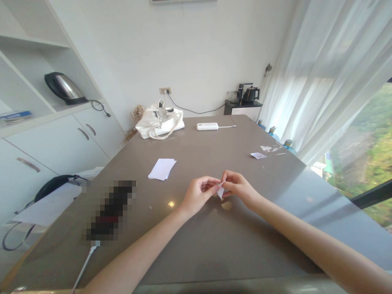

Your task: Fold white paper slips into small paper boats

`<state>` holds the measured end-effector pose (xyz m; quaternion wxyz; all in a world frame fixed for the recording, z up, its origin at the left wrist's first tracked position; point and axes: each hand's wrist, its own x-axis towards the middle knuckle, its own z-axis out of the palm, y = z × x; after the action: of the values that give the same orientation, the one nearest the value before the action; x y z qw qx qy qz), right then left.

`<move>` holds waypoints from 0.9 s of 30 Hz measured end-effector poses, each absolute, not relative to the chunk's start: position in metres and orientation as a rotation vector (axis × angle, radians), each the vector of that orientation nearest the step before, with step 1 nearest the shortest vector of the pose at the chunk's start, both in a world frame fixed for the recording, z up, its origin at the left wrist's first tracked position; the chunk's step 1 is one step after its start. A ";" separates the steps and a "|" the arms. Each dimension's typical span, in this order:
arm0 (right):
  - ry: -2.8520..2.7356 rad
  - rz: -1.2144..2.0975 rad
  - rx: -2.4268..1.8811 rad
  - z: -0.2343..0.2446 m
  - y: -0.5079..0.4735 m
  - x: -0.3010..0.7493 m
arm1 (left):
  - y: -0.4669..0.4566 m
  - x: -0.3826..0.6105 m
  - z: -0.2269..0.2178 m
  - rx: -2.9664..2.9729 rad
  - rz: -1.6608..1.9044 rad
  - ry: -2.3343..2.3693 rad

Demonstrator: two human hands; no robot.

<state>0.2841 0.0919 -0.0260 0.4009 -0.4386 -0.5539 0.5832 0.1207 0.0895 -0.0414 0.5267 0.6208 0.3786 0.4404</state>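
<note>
My left hand [199,193] and my right hand [237,186] meet over the middle of the grey table [196,249]. Both pinch a small folded piece of white paper [220,191] between their fingertips, just above the tabletop. Most of the paper is hidden by the fingers. A small stack of white paper sheets [162,168] lies on the table to the left and a little farther off.
A white handbag [159,122] and a white power bank [207,126] with a cable sit at the far end. Paper scraps [263,152] lie at the right. A blurred dark object [109,210] stands at the left. A kettle [64,87] sits on the shelf.
</note>
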 end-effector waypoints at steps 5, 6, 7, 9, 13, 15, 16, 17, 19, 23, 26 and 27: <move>-1.403 1.466 -1.092 -0.025 0.092 0.283 | 0.089 0.119 -0.041 1.547 1.081 0.908; -1.421 1.446 -1.104 -0.025 0.092 0.283 | 0.089 0.119 -0.041 1.559 1.087 0.908; -1.439 1.421 -1.116 -0.025 0.092 0.283 | 0.089 0.119 -0.041 1.569 1.094 0.908; -1.466 1.385 -1.123 -0.026 0.093 0.283 | 0.088 0.119 -0.041 1.586 1.110 0.913; -1.461 1.400 -1.080 -0.025 0.092 0.283 | 0.087 0.119 -0.041 1.600 1.102 0.936; -1.445 1.409 -1.077 -0.024 0.091 0.283 | 0.088 0.119 -0.040 1.604 1.088 0.947; -1.439 1.416 -1.077 -0.024 0.091 0.283 | 0.088 0.119 -0.040 1.605 1.084 0.953; -1.428 1.430 -1.074 -0.024 0.091 0.283 | 0.089 0.118 -0.040 1.604 1.081 0.962; -1.389 1.472 -1.054 -0.025 0.092 0.284 | 0.090 0.117 -0.040 1.591 1.089 0.977; -1.420 1.476 -1.031 -0.027 0.096 0.287 | 0.091 0.115 -0.040 1.574 1.122 0.979; -1.504 1.438 -1.074 -0.027 0.097 0.288 | 0.091 0.115 -0.039 1.595 1.120 0.970; -1.499 1.441 -1.078 -0.027 0.097 0.288 | 0.091 0.114 -0.039 1.591 1.113 0.963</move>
<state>0.2880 0.0971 -0.0269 0.3892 -0.4241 -0.5894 0.5667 0.1142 0.0911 -0.0390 0.4681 0.6486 0.3927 0.4539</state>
